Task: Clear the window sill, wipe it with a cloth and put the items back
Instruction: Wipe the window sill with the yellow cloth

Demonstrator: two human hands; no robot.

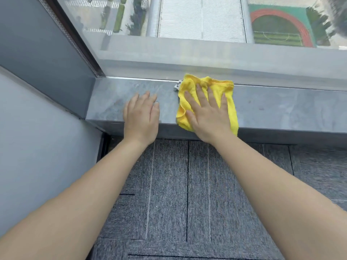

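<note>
- the right hand (208, 113) lies flat with fingers spread on the yellow cloth (228, 102), pressing it onto the grey window sill (281, 106); the cloth sits crumpled between the glass and the sill's front edge, with its near corner hanging over that edge.
- the left hand (141, 117) rests palm down on the bare sill just left of the cloth, fingers loosely together, gripping nothing.
- risk: nothing pinches the cloth (it is only pressed under the palm), so a fast stroke could let it bunch or slide off the front edge onto the carpet (169, 184).
- risk: the left hand lies on the part of the sill towards the corner, so that patch may go unwiped unless it lifts.
- a small patterned tag (178, 85) sticks out at the cloth's far left corner; it could drag along the window track.
- no items show on the sill, so putting them back looks not yet done.
</note>
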